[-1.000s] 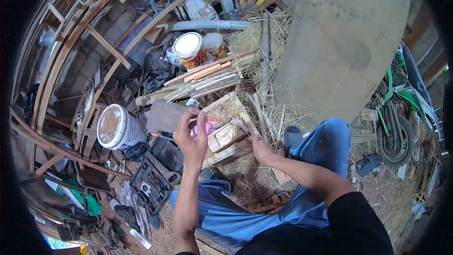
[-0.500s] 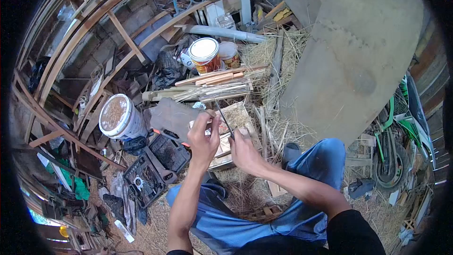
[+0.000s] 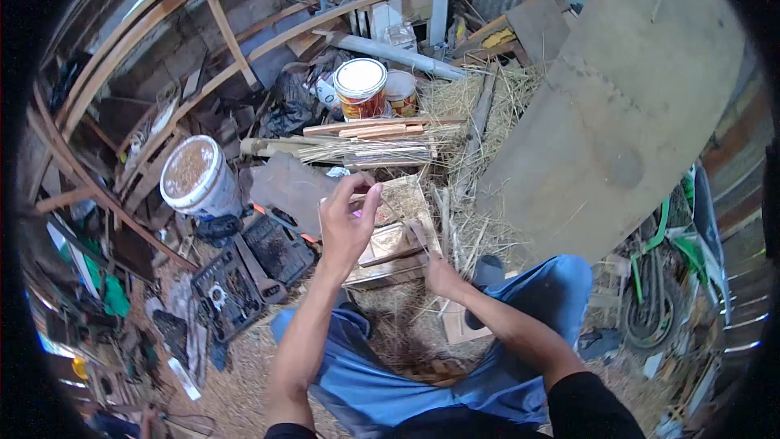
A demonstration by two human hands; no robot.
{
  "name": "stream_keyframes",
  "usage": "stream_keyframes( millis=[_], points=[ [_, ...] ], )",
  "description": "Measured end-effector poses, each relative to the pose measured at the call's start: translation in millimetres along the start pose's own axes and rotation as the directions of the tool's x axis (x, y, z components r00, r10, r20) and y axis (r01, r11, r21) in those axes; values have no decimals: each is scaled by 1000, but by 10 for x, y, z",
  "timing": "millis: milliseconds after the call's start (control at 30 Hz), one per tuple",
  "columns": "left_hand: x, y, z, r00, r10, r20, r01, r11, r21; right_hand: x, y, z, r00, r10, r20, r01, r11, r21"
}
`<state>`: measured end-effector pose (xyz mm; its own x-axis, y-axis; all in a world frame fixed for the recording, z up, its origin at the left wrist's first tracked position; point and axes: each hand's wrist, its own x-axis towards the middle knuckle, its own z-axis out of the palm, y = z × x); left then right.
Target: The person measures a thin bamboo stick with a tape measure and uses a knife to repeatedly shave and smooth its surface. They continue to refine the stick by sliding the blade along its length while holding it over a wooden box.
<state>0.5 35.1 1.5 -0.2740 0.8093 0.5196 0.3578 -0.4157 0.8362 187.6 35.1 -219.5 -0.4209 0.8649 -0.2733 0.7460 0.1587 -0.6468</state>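
Pinching a thin strip (image 3: pixel 392 209) between thumb and forefinger, the left hand (image 3: pixel 348 223) is raised over the left side of a wooden box (image 3: pixel 392 273). The strip slants from those fingertips down toward the knife (image 3: pixel 418 236); whether the two touch is too small to tell. It lies between the hands, to the right of the left hand and up and to the left of the right hand (image 3: pixel 444 277).

The right hand is closed around the handle end of the knife at the right side of the box, with the blade pointing up and to the left. The two hands are apart, the right one nearer the body. The left forearm rises steeply from the near edge of the view, the wrist fairly straight and the fingers curled. The right forearm slants in from the lower right, its elbow bent out above the right knee (image 3: pixel 565 284).

A wooden block (image 3: pixel 388 245) with a recessed top sits on the box, below the strip. An open tool case (image 3: pixel 230 297) lies on the floor to the left, and a bundle of thin sticks (image 3: pixel 370 152) lies beyond the box.
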Motion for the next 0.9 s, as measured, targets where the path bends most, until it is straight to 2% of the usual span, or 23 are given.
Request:
stream_keyframes(
  millis=[67,133,167,233,267,333,367,400,433,467,500,567,600,667,767,833,900],
  points=[
    [10,52,-7,993,34,109,-53,982,179,147,-4,77,999,-8,31,7,1000,28],
    [36,47,0,991,50,125,-70,986,154,168,-286,-49,991,-75,-112,95,977,190],
    [43,53,8,992,50,115,-65,988,138,120,-499,-190,991,-77,-111,98,976,193],
    [43,39,7,993,44,111,-58,991,122,-105,-995,-605,964,-120,-237,181,950,256],
    [43,21,0,994,25,108,-37,993,112,-214,-1186,-786,965,-115,-237,177,949,262],
    [16,-4,12,994,-1,111,-10,995,103,-413,-1471,-1052,935,-257,-246,315,918,242],
    [-12,-7,38,995,23,96,-35,992,120,-472,-1539,-1066,937,-226,-266,296,918,262],
    [-41,-6,59,995,48,85,-60,988,139,-470,-1485,-1006,940,-217,-264,288,918,271],
    [-52,1,79,985,136,110,-154,970,188,-442,-1379,-891,972,-118,-205,174,943,284],
    [-73,6,90,984,131,124,-152,971,186,-406,-1242,-742,989,-14,-145,56,955,292],
    [-72,21,88,991,100,91,-118,970,214,-304,-942,-514,976,-122,-180,150,978,147],
    [-16,-8,47,996,77,37,-83,968,235,5,-110,132,959,-155,-235,189,974,128],
    [-4,-51,18,995,91,36,-97,967,237,79,95,251,942,-194,-273,230,968,103],
    [13,-84,-21,994,-104,32,101,992,69,-137,-18,-13,996,-14,-93,15,1000,18],
    [4,-10,4,997,-77,29,74,993,93,-89,-116,55,991,73,-112,-67,996,57],
    [-2,-35,0,996,-79,35,74,989,128,-3,-118,121,992,56,-111,-43,993,114],
    [-15,-107,-9,1000,23,17,-26,982,187,35,-124,155,988,36,-148,-6,981,194]
  ],
)
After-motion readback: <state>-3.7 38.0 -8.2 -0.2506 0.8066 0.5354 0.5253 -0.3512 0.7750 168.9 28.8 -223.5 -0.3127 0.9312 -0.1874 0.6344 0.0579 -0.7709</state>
